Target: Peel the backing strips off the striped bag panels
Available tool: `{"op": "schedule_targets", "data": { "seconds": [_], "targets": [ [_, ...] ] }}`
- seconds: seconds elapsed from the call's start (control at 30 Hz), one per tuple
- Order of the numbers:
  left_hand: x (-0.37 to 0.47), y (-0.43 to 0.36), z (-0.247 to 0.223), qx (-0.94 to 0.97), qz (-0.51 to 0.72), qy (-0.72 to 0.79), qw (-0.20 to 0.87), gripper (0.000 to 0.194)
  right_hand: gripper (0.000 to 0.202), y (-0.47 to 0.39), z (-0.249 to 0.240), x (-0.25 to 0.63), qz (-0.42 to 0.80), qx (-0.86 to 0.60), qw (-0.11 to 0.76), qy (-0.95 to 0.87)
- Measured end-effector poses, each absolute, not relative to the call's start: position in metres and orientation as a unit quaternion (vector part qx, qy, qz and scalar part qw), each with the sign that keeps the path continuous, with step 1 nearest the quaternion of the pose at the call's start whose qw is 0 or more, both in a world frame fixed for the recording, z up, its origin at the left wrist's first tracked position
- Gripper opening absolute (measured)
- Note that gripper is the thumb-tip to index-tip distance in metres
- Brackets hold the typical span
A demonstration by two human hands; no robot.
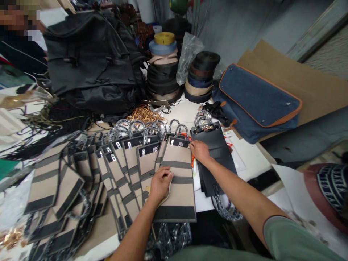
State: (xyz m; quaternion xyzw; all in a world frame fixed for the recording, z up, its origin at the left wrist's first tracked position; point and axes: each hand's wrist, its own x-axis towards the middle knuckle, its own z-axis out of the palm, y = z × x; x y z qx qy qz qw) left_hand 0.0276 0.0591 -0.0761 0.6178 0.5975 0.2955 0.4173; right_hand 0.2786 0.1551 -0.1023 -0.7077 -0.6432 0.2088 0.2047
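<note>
A flat beige bag panel with dark bands (179,194) lies in front of me, a plastic-wrapped handle (181,129) at its far end. My left hand (161,184) rests over its left side with fingers curled into a pinch. Something with a yellowish edge shows under that palm; I cannot make out what it is. At the panel's upper right edge, beside its black top strip, my right hand (200,151) is closed, thumb and fingertip together on the edge. Under my right forearm lies a stack of black panels (214,145) with wrapped handles.
Several similar beige panels (129,177) fan out leftward, with more piled at far left (45,177). Behind stand a large black bag (92,61), rolls of strap (163,74), further rolls (199,78) and a blue bag (258,94). Another person's dark sleeve (21,54) is at upper left.
</note>
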Motion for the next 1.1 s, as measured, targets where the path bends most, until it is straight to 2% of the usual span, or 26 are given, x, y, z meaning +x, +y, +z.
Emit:
{"op": "schedule_targets", "data": {
  "seconds": [0.13, 0.37, 0.53, 0.63, 0.73, 0.83, 0.93, 1.1],
  "targets": [
    [0.026, 0.06, -0.076, 0.614, 0.298, 0.592, 0.43, 0.021, 0.013, 0.161, -0.1, 0.283, 0.298, -0.696, 0.251, -0.603],
    [0.024, 0.062, -0.072, 0.602, 0.303, 0.569, 0.471, 0.024, 0.023, 0.188, -0.106, 0.284, 0.402, -0.676, 0.324, -0.525],
    [0.023, 0.062, -0.062, 0.538, 0.289, 0.589, 0.53, 0.026, 0.037, 0.2, -0.079, 0.283, 0.377, -0.677, 0.441, -0.452],
    [0.022, 0.06, -0.053, 0.508, 0.293, 0.562, 0.583, 0.021, 0.034, 0.172, -0.056, 0.278, 0.442, -0.62, 0.478, -0.438],
    [0.022, 0.056, -0.045, 0.499, 0.28, 0.53, 0.626, 0.016, 0.029, 0.129, -0.04, 0.265, 0.521, -0.576, 0.422, -0.467],
    [0.026, 0.052, -0.038, 0.498, 0.276, 0.536, 0.624, 0.024, 0.029, 0.092, -0.034, 0.248, 0.546, -0.543, 0.352, -0.532],
    [0.031, 0.051, -0.03, 0.538, 0.273, 0.57, 0.557, 0.034, 0.029, 0.074, -0.033, 0.234, 0.515, -0.502, 0.327, -0.613],
    [0.037, 0.051, -0.02, 0.625, 0.241, 0.585, 0.457, 0.02, 0.013, 0.076, -0.021, 0.23, 0.429, -0.477, 0.261, -0.721]
  ]
}}
